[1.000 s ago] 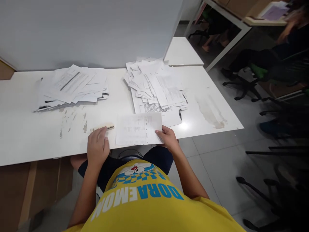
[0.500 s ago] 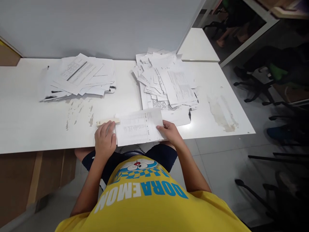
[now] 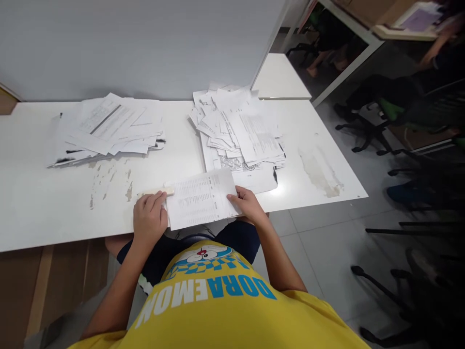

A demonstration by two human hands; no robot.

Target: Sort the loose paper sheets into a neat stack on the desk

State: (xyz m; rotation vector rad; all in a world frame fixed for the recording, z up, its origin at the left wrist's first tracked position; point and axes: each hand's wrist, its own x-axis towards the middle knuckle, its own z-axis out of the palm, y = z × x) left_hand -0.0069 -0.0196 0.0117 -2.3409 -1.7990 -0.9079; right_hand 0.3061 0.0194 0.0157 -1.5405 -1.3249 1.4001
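A printed sheet of paper (image 3: 201, 198) lies at the front edge of the desk, reaching a little past it. My right hand (image 3: 247, 203) pinches its right edge, thumb on top and fingers beneath. On the left, my left hand (image 3: 149, 220) is closed over a narrow cream-coloured bar (image 3: 167, 192) beside the sheet's left edge. The fingertips lie on the bar and the thumb is close to the paper. What kind of thing the bar is, I cannot make out; my fingers cover part of it.
Two loose paper piles lie further back, a left pile (image 3: 109, 126) and a right pile (image 3: 243, 126). A grey partition (image 3: 138, 48) rises behind the white desk (image 3: 174, 160). Stains mark the desktop. To the right are office chairs (image 3: 363, 131) and other people, partly visible.
The whole view has shifted, so the desk and piles appear further left and slightly lower. Both hands keep nearly the same hold on the sheet and the cream bar.
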